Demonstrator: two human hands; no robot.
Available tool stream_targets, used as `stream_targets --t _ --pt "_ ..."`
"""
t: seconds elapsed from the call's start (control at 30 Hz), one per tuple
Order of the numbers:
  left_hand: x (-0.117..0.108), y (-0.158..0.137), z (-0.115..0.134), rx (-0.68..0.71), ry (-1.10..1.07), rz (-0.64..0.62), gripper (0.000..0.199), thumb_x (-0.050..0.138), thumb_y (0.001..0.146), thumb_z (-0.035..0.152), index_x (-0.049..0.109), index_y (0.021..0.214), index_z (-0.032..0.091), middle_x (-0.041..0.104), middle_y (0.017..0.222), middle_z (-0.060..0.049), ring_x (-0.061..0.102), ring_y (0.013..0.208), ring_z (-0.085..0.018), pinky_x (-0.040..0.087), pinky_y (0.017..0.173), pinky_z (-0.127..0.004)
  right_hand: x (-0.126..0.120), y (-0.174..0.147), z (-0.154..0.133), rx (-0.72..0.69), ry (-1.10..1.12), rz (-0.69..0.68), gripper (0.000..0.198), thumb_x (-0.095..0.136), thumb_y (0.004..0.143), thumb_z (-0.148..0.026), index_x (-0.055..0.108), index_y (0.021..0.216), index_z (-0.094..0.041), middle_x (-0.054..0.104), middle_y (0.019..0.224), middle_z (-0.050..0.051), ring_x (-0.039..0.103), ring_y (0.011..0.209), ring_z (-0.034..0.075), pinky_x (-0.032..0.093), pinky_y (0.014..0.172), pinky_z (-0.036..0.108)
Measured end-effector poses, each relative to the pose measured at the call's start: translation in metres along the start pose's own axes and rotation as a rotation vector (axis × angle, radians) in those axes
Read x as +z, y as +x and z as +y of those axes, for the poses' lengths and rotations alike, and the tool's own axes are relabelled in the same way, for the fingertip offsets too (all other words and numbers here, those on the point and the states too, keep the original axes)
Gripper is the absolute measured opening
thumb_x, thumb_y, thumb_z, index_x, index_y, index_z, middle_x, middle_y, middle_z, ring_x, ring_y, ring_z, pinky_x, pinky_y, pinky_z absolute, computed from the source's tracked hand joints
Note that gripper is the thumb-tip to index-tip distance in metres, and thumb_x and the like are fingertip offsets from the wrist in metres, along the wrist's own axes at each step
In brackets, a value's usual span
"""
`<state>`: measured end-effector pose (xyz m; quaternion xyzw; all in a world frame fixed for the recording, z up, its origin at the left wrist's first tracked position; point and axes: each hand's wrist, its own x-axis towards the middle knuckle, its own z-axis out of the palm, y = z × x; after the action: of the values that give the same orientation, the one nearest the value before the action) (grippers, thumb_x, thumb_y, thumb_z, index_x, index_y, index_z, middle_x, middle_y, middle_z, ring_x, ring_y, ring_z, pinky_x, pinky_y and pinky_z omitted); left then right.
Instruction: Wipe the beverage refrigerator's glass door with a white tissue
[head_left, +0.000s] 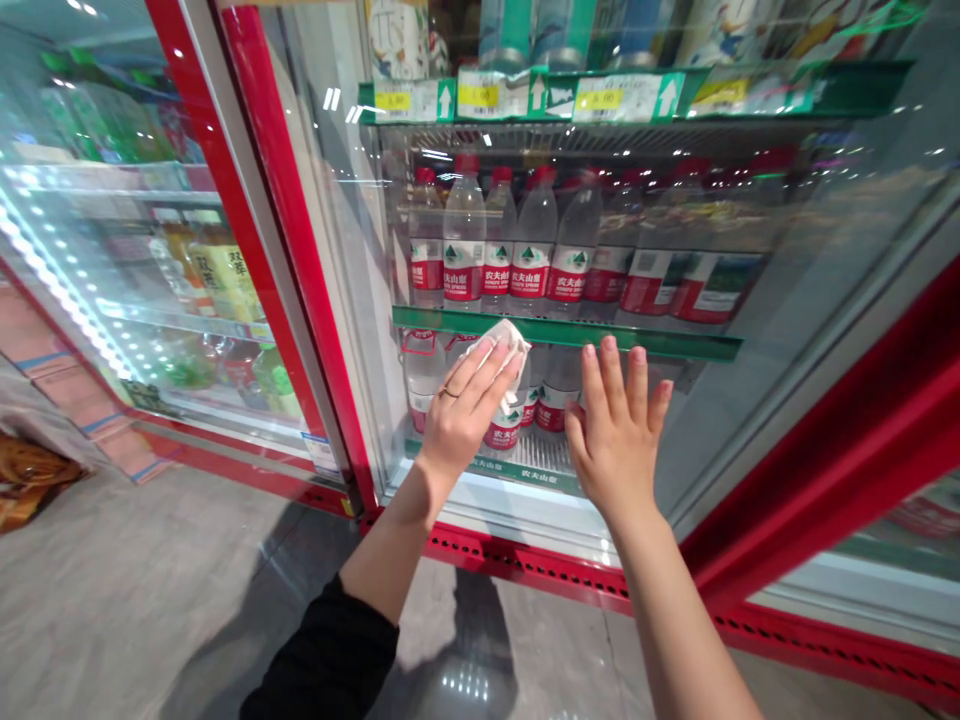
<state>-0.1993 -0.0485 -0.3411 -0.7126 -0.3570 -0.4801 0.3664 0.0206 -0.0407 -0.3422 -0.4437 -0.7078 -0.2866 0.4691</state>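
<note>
My left hand, with a ring on one finger, presses a crumpled white tissue under its fingers at the glass door of a drinks fridge. To the right of it, my right hand is open and empty, its fingers spread flat at the same glass. Whether the right palm touches the pane, I cannot tell. Behind the glass, water bottles with red caps and red-and-white labels line the middle shelf. More bottles on the lower shelf are partly hidden by my left hand.
Red frames edge the fridge doors. A green shelf strip carries price tags above the bottles. On the left, another lit fridge holds drinks, with cartons stacked beyond it. The grey tiled floor shows shadows.
</note>
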Motion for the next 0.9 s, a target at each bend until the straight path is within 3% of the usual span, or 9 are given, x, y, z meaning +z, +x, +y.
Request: stream_targets --t 0.07,0.13,0.27,0.37,0.5,0.63,0.73,0.83,0.9 --pt "-0.005 -0.003 -0.014 -0.012 0.014 -0.012 0.063 0.049 0.109 0.006 0.046 0.166 0.032 0.061 0.16 -0.004 0.047 0.156 -0.022 0.048 0.133 -0.041 0.004 -0.001 0.004 -0.004 0.008 0.011 0.082 0.051 0.106 -0.032 0.009 0.176 -0.04 0.037 0.178 0.006 0.036 0.165 0.029 0.013 0.14 0.058" --pt "-0.007 0.003 -0.02 -0.13 0.075 0.061 0.062 0.045 0.11 0.006 0.046 0.166 0.033 0.059 0.161 -0.004 0.046 0.158 -0.024 0.047 0.133 -0.045 0.006 -0.002 0.005 -0.009 0.02 0.014 0.082 0.05 0.106 -0.033 0.007 0.176 -0.041 0.038 0.178 0.004 0.036 0.165 0.029 0.014 0.14 0.058" --pt "0.004 0.033 0.003 -0.331 0.115 0.187 0.063 0.036 0.113 0.009 0.034 0.172 0.031 0.049 0.17 -0.007 0.033 0.165 -0.024 0.039 0.137 -0.051 0.007 -0.002 0.002 0.004 0.008 -0.003 0.083 0.049 0.106 -0.033 0.006 0.176 -0.04 0.038 0.178 0.005 0.035 0.166 0.03 0.018 0.139 0.061" --pt "0.012 0.041 0.022 -0.247 0.075 0.085 0.066 0.035 0.112 0.008 0.029 0.174 0.032 0.046 0.172 -0.004 0.032 0.165 -0.021 0.038 0.139 -0.047 0.004 -0.001 -0.001 0.005 0.017 -0.005 0.084 0.05 0.105 -0.031 0.008 0.177 -0.036 0.038 0.178 0.008 0.035 0.166 0.032 0.02 0.138 0.062" --pt "0.005 0.023 0.011 -0.061 0.136 0.033 0.065 0.044 0.111 0.007 0.037 0.171 0.032 0.057 0.163 -0.004 0.043 0.159 -0.021 0.048 0.132 -0.041 -0.001 0.0 0.002 0.0 0.022 -0.036 0.083 0.05 0.105 -0.031 0.009 0.177 -0.039 0.038 0.178 0.007 0.037 0.165 0.031 0.02 0.138 0.061" --pt "-0.001 0.022 -0.003 -0.191 0.183 0.101 0.064 0.039 0.113 0.01 0.033 0.172 0.034 0.055 0.166 -0.005 0.041 0.161 -0.022 0.045 0.135 -0.046 -0.003 0.001 0.002 -0.012 0.049 -0.066 0.081 0.049 0.104 -0.029 0.014 0.177 -0.038 0.037 0.178 0.007 0.033 0.166 0.03 0.019 0.139 0.06" --pt "0.009 0.044 0.016 -0.333 0.133 0.178 0.063 0.031 0.115 0.014 0.024 0.175 0.031 0.043 0.174 -0.007 0.029 0.166 -0.022 0.038 0.138 -0.05 -0.004 0.002 -0.005 0.008 0.037 -0.064 0.079 0.049 0.104 -0.028 0.017 0.177 -0.033 0.037 0.179 0.009 0.032 0.167 0.032 0.017 0.139 0.063" --pt "0.022 0.052 0.042 -0.282 0.03 0.079 0.062 0.029 0.116 0.015 0.023 0.175 0.031 0.041 0.175 -0.004 0.025 0.167 -0.021 0.036 0.139 -0.048 -0.007 0.002 -0.012 0.032 0.027 -0.056 0.073 0.046 0.105 -0.025 0.025 0.175 -0.028 0.039 0.177 0.012 0.032 0.168 0.031 0.02 0.139 0.059" --pt "0.026 0.041 0.048 -0.195 -0.028 0.007 0.062 0.032 0.115 0.014 0.029 0.174 0.032 0.045 0.172 -0.002 0.028 0.166 -0.02 0.034 0.14 -0.044 -0.008 0.001 -0.012 0.047 0.039 -0.022 0.071 0.044 0.105 -0.023 0.029 0.174 -0.023 0.041 0.176 0.014 0.031 0.168 0.029 0.024 0.138 0.055"
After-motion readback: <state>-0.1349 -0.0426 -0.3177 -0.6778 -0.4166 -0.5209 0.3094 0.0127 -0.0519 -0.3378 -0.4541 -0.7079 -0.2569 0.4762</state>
